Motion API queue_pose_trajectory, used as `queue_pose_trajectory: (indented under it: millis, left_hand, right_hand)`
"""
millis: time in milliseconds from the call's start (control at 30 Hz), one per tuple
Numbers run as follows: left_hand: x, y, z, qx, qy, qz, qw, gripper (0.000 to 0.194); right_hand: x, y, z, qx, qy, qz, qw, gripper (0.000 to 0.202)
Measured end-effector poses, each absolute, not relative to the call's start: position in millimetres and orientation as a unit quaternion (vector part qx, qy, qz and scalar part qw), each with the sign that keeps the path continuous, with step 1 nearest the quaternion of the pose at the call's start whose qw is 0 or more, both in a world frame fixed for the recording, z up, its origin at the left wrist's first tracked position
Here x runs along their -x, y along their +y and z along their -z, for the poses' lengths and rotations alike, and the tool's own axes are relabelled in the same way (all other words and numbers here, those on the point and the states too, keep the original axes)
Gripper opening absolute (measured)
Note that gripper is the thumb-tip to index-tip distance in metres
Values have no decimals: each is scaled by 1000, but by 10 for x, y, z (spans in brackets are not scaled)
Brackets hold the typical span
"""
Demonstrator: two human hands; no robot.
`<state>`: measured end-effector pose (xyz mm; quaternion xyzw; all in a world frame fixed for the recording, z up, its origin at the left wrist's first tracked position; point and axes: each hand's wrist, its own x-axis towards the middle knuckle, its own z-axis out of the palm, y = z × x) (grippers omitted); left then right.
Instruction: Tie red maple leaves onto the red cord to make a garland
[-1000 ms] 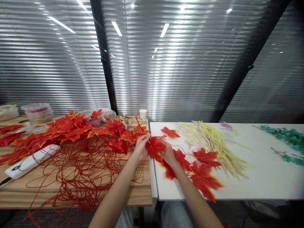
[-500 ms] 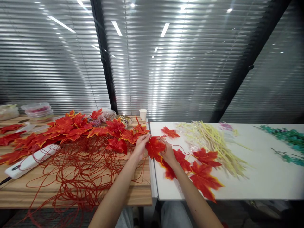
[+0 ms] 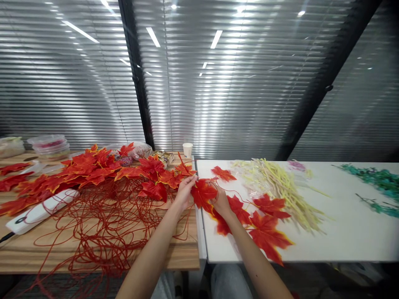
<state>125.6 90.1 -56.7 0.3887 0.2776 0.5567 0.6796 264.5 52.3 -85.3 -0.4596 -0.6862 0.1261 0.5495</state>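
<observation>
My left hand (image 3: 186, 190) and my right hand (image 3: 220, 198) meet over the seam between two tables, both with closed fingers. Between them hangs a red artificial maple leaf (image 3: 203, 193). The left fingertips pinch at its upper left edge, near its stem; the right fingers grip its right side. A thin red cord near the right hand runs toward more red maple leaves (image 3: 268, 234) lying beside and under my right forearm. Left of my hands spreads a large tangle of red cord (image 3: 106, 224), with a heap of red maple leaves (image 3: 90, 166) behind it.
A white power strip (image 3: 42, 211) lies on the wooden table (image 3: 174, 259) at left. Behind stand plastic tubs (image 3: 50, 146) and a paper cup (image 3: 187, 150). On the white table (image 3: 343, 241) are pale yellow strands (image 3: 283, 191) and green foliage (image 3: 374, 178).
</observation>
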Motion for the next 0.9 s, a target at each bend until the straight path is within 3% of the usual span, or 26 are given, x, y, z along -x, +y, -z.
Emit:
queue_pose_trajectory:
  millis: [667,900]
  left_hand:
    - [-1268,884,533,-391,288,-551,679,21]
    - [-1273,868,520,-390,290,-549,680,22]
  right_hand:
    - [-2662,532,898,454,-697,-120,541,57]
    - [-2647,518,852,454,-700,-115,539,52]
